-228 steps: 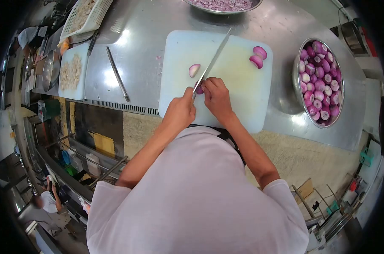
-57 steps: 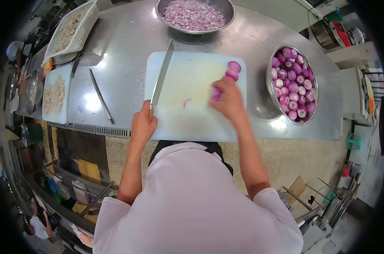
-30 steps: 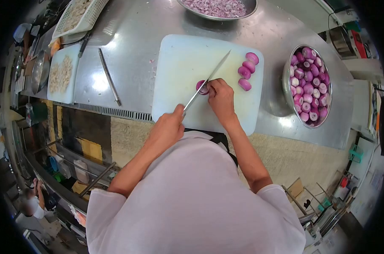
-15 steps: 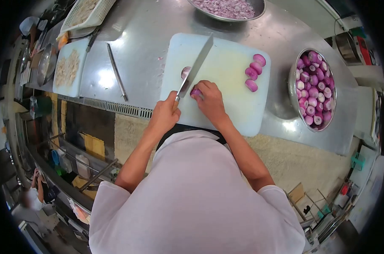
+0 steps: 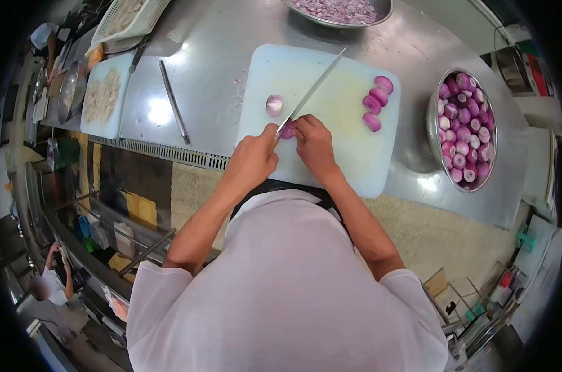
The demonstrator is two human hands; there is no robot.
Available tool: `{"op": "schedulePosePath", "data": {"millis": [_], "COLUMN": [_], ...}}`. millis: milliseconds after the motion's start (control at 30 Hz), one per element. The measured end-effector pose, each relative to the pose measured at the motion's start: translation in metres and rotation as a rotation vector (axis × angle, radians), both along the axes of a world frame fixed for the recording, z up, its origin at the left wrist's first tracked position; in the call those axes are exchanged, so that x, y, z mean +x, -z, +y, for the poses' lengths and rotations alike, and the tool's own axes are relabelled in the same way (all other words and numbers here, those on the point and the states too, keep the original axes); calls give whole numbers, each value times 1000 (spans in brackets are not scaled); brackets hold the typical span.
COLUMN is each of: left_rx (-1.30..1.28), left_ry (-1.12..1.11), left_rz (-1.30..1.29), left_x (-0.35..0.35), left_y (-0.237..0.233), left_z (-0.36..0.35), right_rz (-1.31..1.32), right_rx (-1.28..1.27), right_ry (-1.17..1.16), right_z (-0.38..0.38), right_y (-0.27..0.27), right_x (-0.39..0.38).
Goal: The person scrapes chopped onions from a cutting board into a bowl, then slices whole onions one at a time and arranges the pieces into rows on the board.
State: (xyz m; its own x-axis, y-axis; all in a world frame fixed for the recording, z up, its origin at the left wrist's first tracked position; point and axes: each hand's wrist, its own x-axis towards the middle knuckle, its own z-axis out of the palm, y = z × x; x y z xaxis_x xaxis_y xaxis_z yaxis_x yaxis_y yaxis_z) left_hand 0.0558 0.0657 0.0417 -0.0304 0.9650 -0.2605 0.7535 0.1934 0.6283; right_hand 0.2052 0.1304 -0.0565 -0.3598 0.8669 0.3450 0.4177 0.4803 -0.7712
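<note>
In the head view, clasped the knife (image 5: 317, 82) tightly in the left hand (image 5: 253, 160), aslant over the white cutting board (image 5: 343, 164), and pinched a purple onion piece (image 5: 287, 132) on that board beside the blade between the right hand's (image 5: 314, 144) nearly closed fingers, near 1 cut half (image 5: 274, 105) and apart from 4 onions (image 5: 372, 104).

A broad metal worktable (image 5: 216, 80) anchors the room, white glare (image 5: 159, 111) lying on its top. A slotted grate (image 5: 175, 154) runs along the left part of the worktable's near edge. In front of the worktable spreads a beige floor (image 5: 417, 226). Left of that, nearer than the worktable, are a dark patch (image 5: 141, 168) and a yellow patch (image 5: 142, 211). A pale wall (image 5: 451, 17) rises beyond the worktable's far right edge; a green plastic item (image 5: 526, 238) sits off its near right corner.
</note>
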Motion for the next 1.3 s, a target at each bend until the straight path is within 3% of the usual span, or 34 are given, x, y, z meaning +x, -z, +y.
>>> {"op": "schedulePosePath", "data": {"millis": [100, 167, 367, 467, 667, 767, 1000, 1100, 1167, 1300], "left_rx": [-26, 17, 6, 47, -25, -9, -14, 79, 36, 59], "left_ry": [15, 43, 59, 68, 80, 98, 124, 121, 95, -29], "left_rz": [-44, -29, -8, -16, -3, 15, 20, 24, -11, -86], "left_x": [2, 3, 6, 7, 8, 7, 8, 9, 5, -7], "left_y": [-1, 26, -7, 28, -10, 21, -6, 32, 29, -4], "left_z": [-5, 4, 2, 5, 7, 6, 3, 7, 12, 7], "right_rz": [-8, 54, 64, 72, 78, 109, 126, 111, 196, 120], "right_rx": [-43, -78, -72, -36, -61, -67, -36, -44, -29, -26], "right_ry": [10, 36, 45, 42, 71, 71, 82, 74, 81, 81], "right_z": [-4, -6, -8, -9, -11, -13, -12, -13, -12, -10], "right_y": [1, 0, 1, 4, 8, 6, 11, 14, 12, 15], "right_x": [-1, -1, -1, 1, 1, 2, 1, 4, 3, 3]}}
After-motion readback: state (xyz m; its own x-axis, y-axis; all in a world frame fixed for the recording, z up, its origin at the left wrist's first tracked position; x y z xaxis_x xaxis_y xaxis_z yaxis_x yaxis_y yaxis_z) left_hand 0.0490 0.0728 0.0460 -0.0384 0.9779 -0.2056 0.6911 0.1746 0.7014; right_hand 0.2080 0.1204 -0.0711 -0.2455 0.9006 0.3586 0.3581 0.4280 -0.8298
